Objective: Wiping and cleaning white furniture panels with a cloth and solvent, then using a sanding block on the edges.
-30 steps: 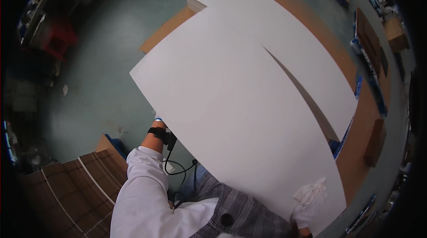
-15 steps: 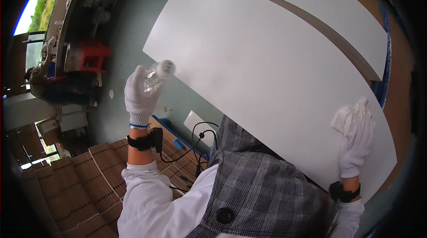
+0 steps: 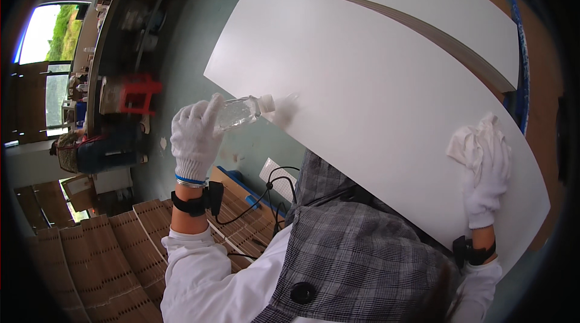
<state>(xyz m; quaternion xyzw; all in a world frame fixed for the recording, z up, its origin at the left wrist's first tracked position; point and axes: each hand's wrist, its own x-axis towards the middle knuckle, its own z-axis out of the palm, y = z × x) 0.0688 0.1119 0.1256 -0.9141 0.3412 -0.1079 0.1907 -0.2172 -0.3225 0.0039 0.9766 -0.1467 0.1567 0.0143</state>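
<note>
A large white panel (image 3: 362, 87) stretches out in front of me. My left hand (image 3: 196, 133), in a white knit glove, is closed round a clear plastic bottle (image 3: 238, 113). The bottle lies nearly level above the panel's near left edge, its white top (image 3: 266, 104) pointing right over the surface. A faint mark and a shadow show on the panel beside that top. At the panel's right end my gloved right hand (image 3: 488, 181) rests on a crumpled white cloth (image 3: 468, 145), with the fingers over it, pressed to the surface.
Beyond lies a second white panel (image 3: 447, 27) or stack. Brown corrugated sheets (image 3: 109, 256) are at lower left, near black cables (image 3: 272, 185) and a perforated white board (image 3: 281, 178). A red stool (image 3: 139, 93) and another person (image 3: 103, 151) are farther left.
My left hand has turned the bottle from upright-leaning to nearly level, its top swinging right over the panel. My right hand stays on the cloth. The whole view has shifted slightly.
</note>
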